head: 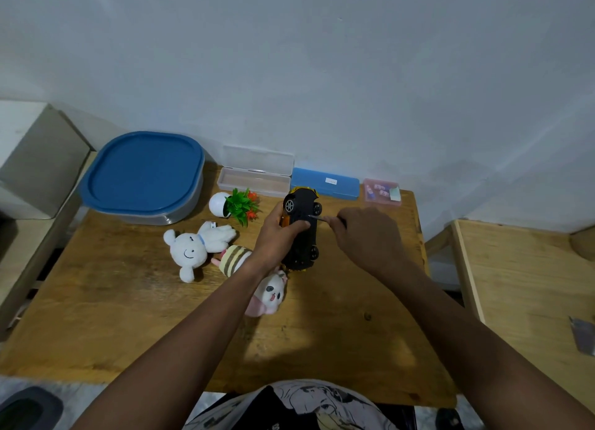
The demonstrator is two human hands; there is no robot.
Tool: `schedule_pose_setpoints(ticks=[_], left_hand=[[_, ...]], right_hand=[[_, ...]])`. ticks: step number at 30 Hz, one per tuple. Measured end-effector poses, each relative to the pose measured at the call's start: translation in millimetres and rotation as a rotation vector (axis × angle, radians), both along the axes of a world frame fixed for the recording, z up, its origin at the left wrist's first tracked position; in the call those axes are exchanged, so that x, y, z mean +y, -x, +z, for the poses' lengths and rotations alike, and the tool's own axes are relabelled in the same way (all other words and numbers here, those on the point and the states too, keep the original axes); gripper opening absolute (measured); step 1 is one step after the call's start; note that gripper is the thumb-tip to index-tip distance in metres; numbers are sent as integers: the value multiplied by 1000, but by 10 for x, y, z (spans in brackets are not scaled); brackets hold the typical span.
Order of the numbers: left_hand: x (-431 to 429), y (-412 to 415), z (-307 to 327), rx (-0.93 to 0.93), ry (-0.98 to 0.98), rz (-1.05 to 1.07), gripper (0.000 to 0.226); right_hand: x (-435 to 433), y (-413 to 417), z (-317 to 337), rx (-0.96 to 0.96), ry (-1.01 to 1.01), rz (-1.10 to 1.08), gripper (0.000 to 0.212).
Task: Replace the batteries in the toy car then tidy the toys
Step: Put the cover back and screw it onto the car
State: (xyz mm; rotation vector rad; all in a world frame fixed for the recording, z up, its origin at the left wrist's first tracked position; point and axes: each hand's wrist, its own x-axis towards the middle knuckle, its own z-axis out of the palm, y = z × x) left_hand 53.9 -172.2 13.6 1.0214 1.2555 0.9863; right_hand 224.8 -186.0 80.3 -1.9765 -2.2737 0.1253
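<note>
Far left on the wooden surface (128, 317) sits a blue-lidded tub (141, 175), then a white bunny plush (193, 249) with a tiny tag I can't read. The left hand (277, 233) has its grip wrapped round the toy car (302, 226), held just above the surface with its black underside up. The right hand (370, 239) has a narrow grip pinching a thin screwdriver (317, 217), tip on the car's underside. Behind, the blue case (325, 183) has a white label, too small to read.
</note>
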Motion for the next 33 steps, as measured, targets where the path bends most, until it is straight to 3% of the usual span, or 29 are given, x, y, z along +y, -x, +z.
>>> schedule_pose_setpoints(ticks=[2, 4, 6, 9, 12, 14, 16, 19, 22, 24, 29, 31, 33], left_hand=[[7, -2, -11, 4, 1, 0, 45], [7, 0, -19, 19, 1, -14, 44], [4, -1, -27, 31, -6, -24, 46], [4, -1, -34, 44, -4, -8, 44], [13, 15, -28, 71, -26, -17, 43], [11, 17, -20, 82, -31, -20, 44], [4, 22, -20, 88, -32, -21, 44], [-1, 46, -29, 98, -25, -32, 44], [3, 45, -3, 100, -17, -17, 42], [6, 34, 26, 100, -16, -5, 43], [-11, 21, 35, 123, -35, -17, 38], [-25, 24, 17, 131, -38, -28, 37], [-35, 30, -2, 136, -30, -37, 38]], right_hand=[[-10, -1, -24, 78, 60, -5, 40], [-17, -23, -8, 229, 103, 12, 19], [-26, -30, 27, 324, 105, 65, 19], [0, -65, 38, 222, -35, 107, 10], [33, -51, 13, -12, -112, 90, 37], [36, -18, 11, -54, -102, 67, 50], [48, -20, 12, 17, -74, 56, 46], [55, -51, 40, 223, 13, 134, 17], [63, -81, 14, 322, -16, 194, 19], [66, -110, -29, 313, -85, 180, 14], [66, -92, -63, 44, -137, 79, 42], [64, -97, -74, 105, -62, 62, 40], [64, -138, -93, 234, 1, 79, 25]])
